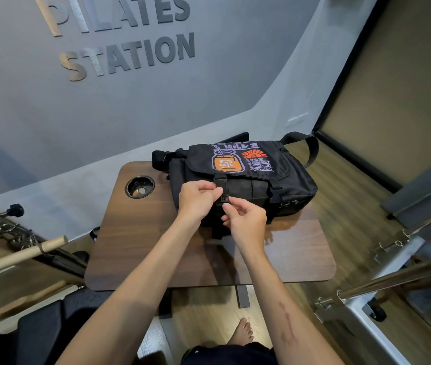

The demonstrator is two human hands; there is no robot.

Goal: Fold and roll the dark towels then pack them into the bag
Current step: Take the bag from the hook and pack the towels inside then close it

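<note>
Black bag (283,180) on wooden table (135,246), both hands pinching its front buckle (223,193)

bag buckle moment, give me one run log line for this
stage: closing bag | left hand: pinches left buckle | right hand: pinches same buckle | flap: down | towels: none visible | bag on table

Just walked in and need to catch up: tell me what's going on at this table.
A person is working the left front buckle of a black messenger bag that sits on a small wooden table. The left hand pinches the strap at the buckle and the right hand pinches it from below. The bag's printed flap is down over the front. No towels are in view.
</note>
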